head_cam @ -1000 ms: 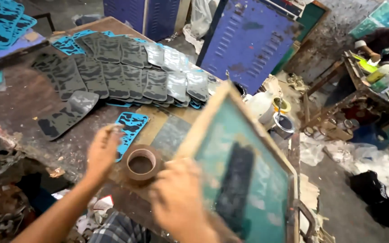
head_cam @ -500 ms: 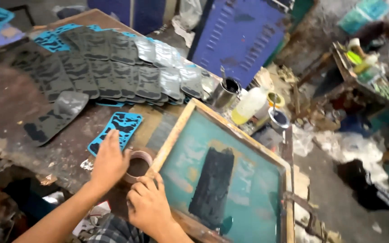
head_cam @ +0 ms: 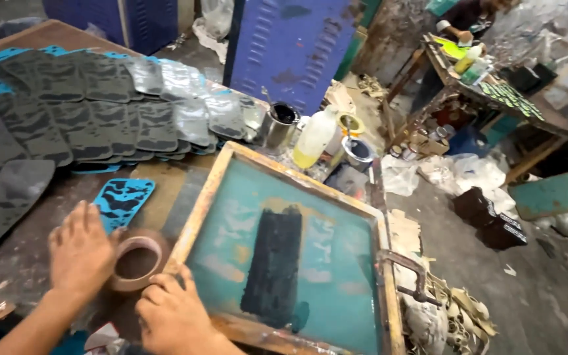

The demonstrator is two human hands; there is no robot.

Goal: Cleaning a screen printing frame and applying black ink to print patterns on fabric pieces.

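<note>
With the left hand [head_cam: 80, 246] spread flat beside the tape roll [head_cam: 134, 263] and the right hand's [head_cam: 172, 315] curled fingers touching its rim beside the wooden screen frame [head_cam: 198, 210], the roll could have slid under the frame and smeared ink.

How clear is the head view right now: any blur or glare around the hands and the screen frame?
Head view: left hand and right hand slightly soft at the bottom edge; screen frame fairly sharp; glare on the grey printed sheets; far table blurred.
</note>
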